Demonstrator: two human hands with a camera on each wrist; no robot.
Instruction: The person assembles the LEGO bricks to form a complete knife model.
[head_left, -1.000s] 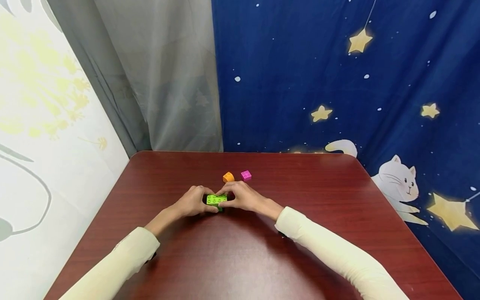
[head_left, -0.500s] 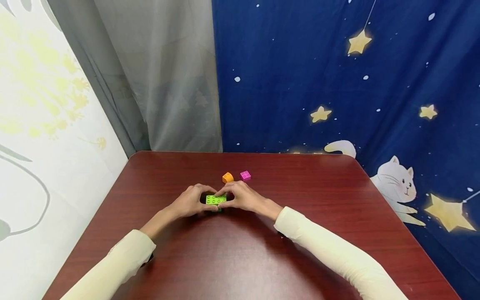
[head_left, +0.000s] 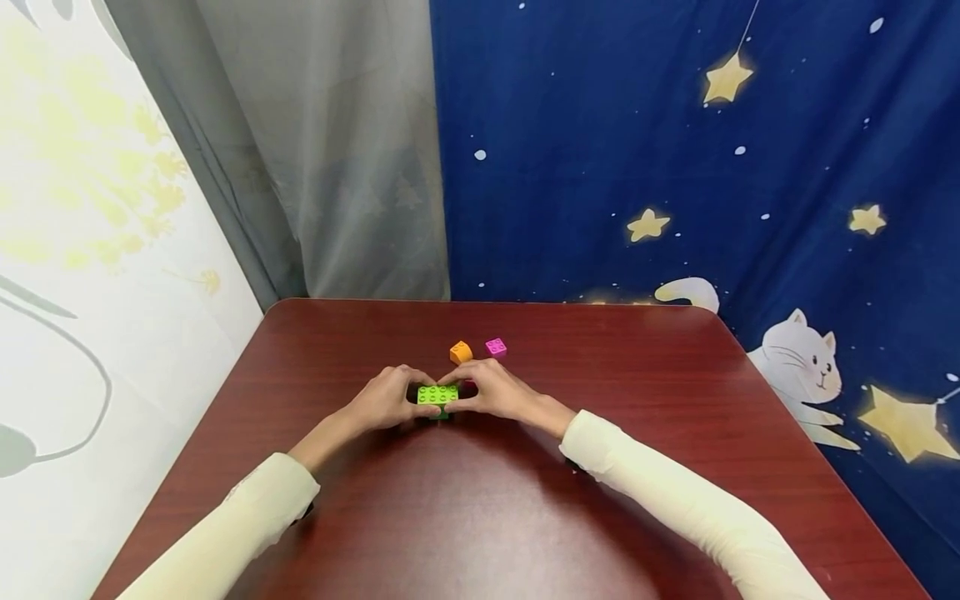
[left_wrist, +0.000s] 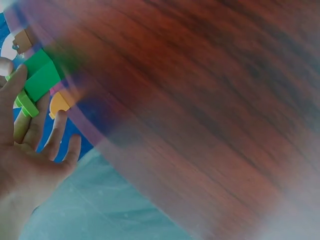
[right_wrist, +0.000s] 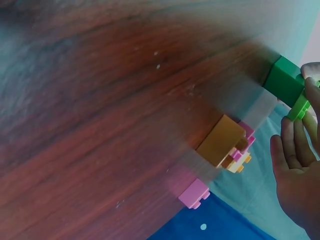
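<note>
A light green brick [head_left: 437, 394] with studs on top sits on a darker green block [head_left: 438, 412] near the middle of the table. My left hand [head_left: 384, 400] holds the light green brick from the left, thumb on the near side and fingers at the far side. From the right, my right hand [head_left: 497, 392] pinches the same brick by its near and far edges. In the right wrist view the green block [right_wrist: 285, 81] stands on the table beneath the light green brick [right_wrist: 299, 107]. Fingers partly cover both pieces in the wrist views.
Beyond the hands lie an orange brick [head_left: 461, 352] and a pink brick [head_left: 496, 347]. A brown-orange block [right_wrist: 220, 141] with pink pieces [right_wrist: 247, 129] beside it shows in the right wrist view. Curtains [head_left: 360, 167] hang behind the table [head_left: 600, 358].
The right fingers have shifted from over the brick's studs to its far edge, so more studs show. Both hands stay at the brick; the head view has shifted slightly.
</note>
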